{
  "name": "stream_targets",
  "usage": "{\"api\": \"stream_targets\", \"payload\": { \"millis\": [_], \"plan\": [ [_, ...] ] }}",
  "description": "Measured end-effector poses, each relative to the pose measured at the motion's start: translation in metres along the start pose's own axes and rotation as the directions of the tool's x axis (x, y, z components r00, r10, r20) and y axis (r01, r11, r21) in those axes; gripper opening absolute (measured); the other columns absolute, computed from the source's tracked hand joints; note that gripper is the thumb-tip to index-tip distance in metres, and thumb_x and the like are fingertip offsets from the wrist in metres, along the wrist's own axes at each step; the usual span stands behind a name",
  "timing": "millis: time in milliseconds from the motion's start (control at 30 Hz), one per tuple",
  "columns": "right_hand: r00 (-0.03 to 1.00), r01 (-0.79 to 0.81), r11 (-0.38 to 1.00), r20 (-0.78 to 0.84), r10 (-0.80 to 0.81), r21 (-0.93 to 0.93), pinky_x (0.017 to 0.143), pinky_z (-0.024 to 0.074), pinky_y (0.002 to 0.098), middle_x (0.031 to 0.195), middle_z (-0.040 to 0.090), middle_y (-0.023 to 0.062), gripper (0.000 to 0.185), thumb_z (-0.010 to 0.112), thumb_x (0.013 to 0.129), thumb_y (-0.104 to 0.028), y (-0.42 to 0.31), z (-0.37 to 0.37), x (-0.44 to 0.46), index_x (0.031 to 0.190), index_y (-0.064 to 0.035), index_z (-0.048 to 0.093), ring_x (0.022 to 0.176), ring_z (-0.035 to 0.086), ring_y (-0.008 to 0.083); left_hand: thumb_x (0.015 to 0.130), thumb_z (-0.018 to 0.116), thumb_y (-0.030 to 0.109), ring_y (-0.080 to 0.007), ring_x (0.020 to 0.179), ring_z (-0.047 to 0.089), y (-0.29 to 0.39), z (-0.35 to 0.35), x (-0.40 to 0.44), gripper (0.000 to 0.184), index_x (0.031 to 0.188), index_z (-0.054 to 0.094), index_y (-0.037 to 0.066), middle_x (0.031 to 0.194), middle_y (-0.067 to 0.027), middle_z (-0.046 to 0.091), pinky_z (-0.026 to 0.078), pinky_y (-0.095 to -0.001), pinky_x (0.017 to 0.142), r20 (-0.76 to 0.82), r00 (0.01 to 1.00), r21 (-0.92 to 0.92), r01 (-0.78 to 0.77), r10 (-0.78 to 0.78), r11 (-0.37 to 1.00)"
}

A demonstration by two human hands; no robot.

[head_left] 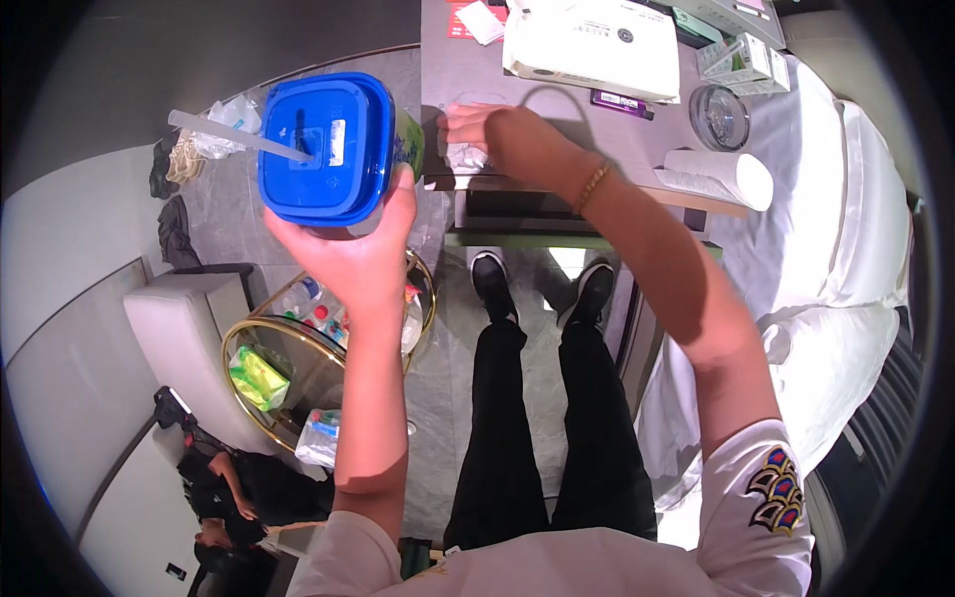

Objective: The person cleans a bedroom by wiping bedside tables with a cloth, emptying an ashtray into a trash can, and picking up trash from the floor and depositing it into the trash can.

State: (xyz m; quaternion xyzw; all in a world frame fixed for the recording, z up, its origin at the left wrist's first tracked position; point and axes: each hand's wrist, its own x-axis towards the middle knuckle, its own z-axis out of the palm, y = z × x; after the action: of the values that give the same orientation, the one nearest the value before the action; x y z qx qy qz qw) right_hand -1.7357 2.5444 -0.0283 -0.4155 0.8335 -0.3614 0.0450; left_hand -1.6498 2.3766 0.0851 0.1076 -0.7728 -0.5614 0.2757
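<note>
My left hand is wrapped round a cup with a square blue lid, lifted left of the desk. A translucent straw sticks out of the lid toward the left. The cup's side shows a strip of green print; most of it is hidden under the lid. My right hand rests on the desk's front left corner, its fingers pressed over a crumpled white tissue. A beaded bracelet circles my right wrist.
On the desk lie a white soft pack, a purple box, a round clear dish and a paper roll. A gold-rimmed side table stands left, a bed right. Another person is at lower left.
</note>
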Motion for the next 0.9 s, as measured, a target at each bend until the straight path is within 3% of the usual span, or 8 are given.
{"api": "stream_targets", "payload": {
  "millis": [133, 200, 233, 433, 533, 667, 767, 900],
  "plan": [
    [0.996, -0.034, 0.963, 0.088, 0.011, 0.269, 0.093, 0.0447, 0.0331, 0.111, 0.065, 0.0113, 0.028, 0.054, 0.085, -0.006, 0.011, -0.029, 0.015, 0.109, -0.0117, 0.066, 0.105, 0.059, 0.0256, 0.065, 0.081, 0.0, -0.0217, 0.109, 0.051, 0.002, 0.002, -0.002, 0.076, 0.127, 0.038, 0.0, 0.121, -0.0135, 0.048, 0.04, -0.0359, 0.097, 0.0, 1.0, -0.019, 0.024, -0.024, 1.0],
    [0.927, -0.374, 0.821, 0.192, 0.322, 0.432, 0.081, 0.0476, 0.0318, 0.102, 0.067, 0.0147, 0.029, 0.054, 0.087, -0.007, 0.0, -0.051, 0.028, 0.113, -0.0106, 0.065, 0.088, 0.063, 0.0257, 0.065, 0.08, 0.0, -0.0217, 0.109, 0.051, 0.001, 0.003, -0.003, 0.075, 0.127, 0.038, 0.0, 0.121, -0.0135, 0.049, 0.04, -0.0359, 0.097, -0.005, 1.0, -0.001, 0.017, -0.017, 1.0],
    [0.972, -0.188, 0.858, -0.035, 0.233, 0.478, 0.073, 0.0477, 0.031, 0.095, 0.068, 0.0163, 0.03, 0.053, 0.088, -0.007, 0.004, -0.044, 0.029, 0.115, -0.0098, 0.064, 0.079, 0.062, 0.0244, 0.065, 0.08, 0.0, -0.0218, 0.109, 0.051, 0.0, 0.003, -0.002, 0.075, 0.127, 0.038, 0.0, 0.121, -0.0135, 0.049, 0.04, -0.0359, 0.097, -0.012, 1.0, 0.02, 0.009, -0.009, 1.0],
    [0.813, -0.228, 0.954, -0.502, 0.297, 0.194, 0.089, 0.0479, 0.0353, 0.103, 0.066, 0.0164, 0.03, 0.053, 0.081, 0.001, -0.038, 0.002, 0.015, 0.108, -0.0025, 0.064, 0.099, 0.062, 0.0295, 0.065, 0.08, 0.001, -0.022, 0.11, 0.051, 0.0, 0.003, -0.002, 0.075, 0.127, 0.038, 0.0, 0.121, -0.0138, 0.049, 0.04, -0.0361, 0.097, -0.012, 1.0, -0.011, 0.025, -0.025, 1.0],
    [0.667, -0.466, 0.859, -0.552, 0.5, 0.214, 0.096, 0.0445, 0.0379, 0.112, 0.062, 0.0161, 0.031, 0.052, 0.076, 0.005, -0.049, 0.05, 0.006, 0.104, 0.0005, 0.063, 0.113, 0.055, 0.0309, 0.065, 0.08, 0.001, -0.0221, 0.11, 0.051, 0.001, 0.002, -0.002, 0.075, 0.128, 0.038, 0.0, 0.121, -0.0141, 0.049, 0.04, -0.0363, 0.097, -0.023, 0.999, -0.015, 0.022, -0.022, 1.0],
    [0.588, -0.528, 0.838, -0.651, 0.48, 0.14, 0.101, 0.0405, 0.0393, 0.114, 0.06, 0.0151, 0.032, 0.05, 0.076, 0.007, -0.064, 0.068, 0.012, 0.106, 0.0016, 0.06, 0.117, 0.051, 0.0326, 0.065, 0.08, 0.001, -0.0222, 0.11, 0.051, 0.0, 0.0, 0.002, 0.075, 0.128, 0.038, 0.0, 0.122, -0.0141, 0.049, 0.04, -0.0367, 0.098, -0.024, 0.999, -0.019, 0.033, -0.033, 0.999],
    [0.515, -0.502, 0.844, -0.717, 0.469, 0.191, 0.101, 0.0402, 0.0395, 0.114, 0.06, 0.015, 0.033, 0.05, 0.076, 0.007, -0.063, 0.078, 0.024, 0.106, 0.0015, 0.06, 0.116, 0.052, 0.0326, 0.058, 0.084, 0.003, -0.0225, 0.106, 0.053, -0.001, -0.002, 0.007, 0.088, 0.129, 0.032, -0.001, 0.119, -0.0153, 0.046, 0.047, -0.0331, 0.09, -0.014, 0.998, -0.009, 0.062, -0.062, 0.998],
    [0.51, -0.41, 0.894, -0.766, 0.391, 0.184, 0.101, 0.0397, 0.04, 0.112, 0.061, 0.0159, 0.032, 0.051, 0.075, 0.006, -0.064, 0.084, 0.032, 0.105, 0.0013, 0.06, 0.115, 0.052, 0.0329, 0.066, 0.08, 0.002, -0.0224, 0.111, 0.051, 0.002, -0.005, 0.008, 0.076, 0.129, 0.038, 0.0, 0.122, -0.0135, 0.049, 0.04, -0.0369, 0.098, -0.029, 0.999, -0.014, 0.033, -0.033, 0.999]
  ]
}}
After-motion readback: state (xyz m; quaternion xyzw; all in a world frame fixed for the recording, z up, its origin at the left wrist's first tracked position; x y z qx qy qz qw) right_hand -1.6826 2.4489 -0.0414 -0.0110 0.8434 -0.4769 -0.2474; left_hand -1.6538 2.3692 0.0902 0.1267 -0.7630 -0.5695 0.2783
